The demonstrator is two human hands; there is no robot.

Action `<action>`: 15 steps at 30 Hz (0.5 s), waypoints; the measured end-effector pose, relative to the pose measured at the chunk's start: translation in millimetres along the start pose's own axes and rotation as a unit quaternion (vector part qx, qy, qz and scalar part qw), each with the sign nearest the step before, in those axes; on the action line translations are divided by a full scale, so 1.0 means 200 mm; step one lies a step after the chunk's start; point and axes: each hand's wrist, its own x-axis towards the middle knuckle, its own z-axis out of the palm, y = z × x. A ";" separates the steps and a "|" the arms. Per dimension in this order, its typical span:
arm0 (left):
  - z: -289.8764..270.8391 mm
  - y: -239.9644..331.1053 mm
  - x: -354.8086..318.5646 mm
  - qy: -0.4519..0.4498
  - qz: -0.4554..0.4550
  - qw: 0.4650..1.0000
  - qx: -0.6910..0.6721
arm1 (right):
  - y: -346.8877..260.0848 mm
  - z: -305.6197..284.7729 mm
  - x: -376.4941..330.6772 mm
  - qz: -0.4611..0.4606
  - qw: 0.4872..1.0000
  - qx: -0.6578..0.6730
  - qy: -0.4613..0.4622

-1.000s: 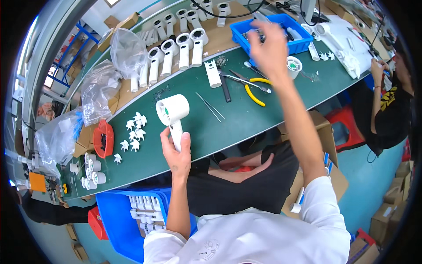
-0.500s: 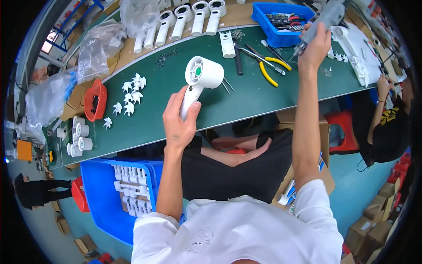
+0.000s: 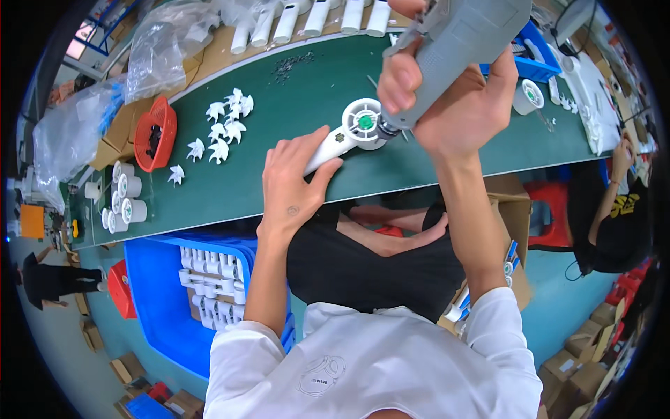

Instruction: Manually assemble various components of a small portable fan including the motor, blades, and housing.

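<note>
My left hand (image 3: 289,181) is wrapped around the handle of a white handheld fan body (image 3: 333,146), low over the green tabletop. The fan's round head faces up, with spokes and a green centre showing. My right hand (image 3: 464,115) grips a large grey electric screwdriver (image 3: 464,52), slanted down to the left. Its dark tip is at the right rim of the fan head; whether it touches a screw there, I cannot tell. To the left lie several white fan blades (image 3: 218,150) and a scatter of small dark screws (image 3: 293,66).
A red basket (image 3: 165,143) with dark parts stands at the left, beyond several white round housings (image 3: 131,209). White fan bodies (image 3: 317,19) line the back. A blue tray (image 3: 537,68) sits at back right. Below the table's left is a blue crate (image 3: 157,300); a co-worker (image 3: 607,216) sits at right.
The screwdriver has come from the far right to the fan head. My left hand has moved slightly right and lowered the fan, turning its round face upward.
</note>
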 end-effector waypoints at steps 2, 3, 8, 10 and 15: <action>0.01 -0.01 0.00 0.018 0.004 1.000 -0.009 | 0.07 0.06 0.04 0.054 0.983 0.159 -0.069; 0.01 -0.01 0.01 0.027 0.002 1.000 -0.010 | 0.11 0.05 0.08 0.040 0.994 0.024 -0.102; 0.02 -0.03 -0.01 0.072 -0.048 0.996 0.000 | 0.20 0.11 0.16 0.027 0.980 -0.130 -0.148; 0.03 -0.03 -0.01 0.083 -0.061 0.995 0.006 | 0.15 0.13 0.17 0.034 0.994 0.087 -0.051; 0.01 0.02 0.01 0.060 -0.089 0.994 -0.007 | -0.19 -0.04 0.23 0.007 0.998 -0.067 0.021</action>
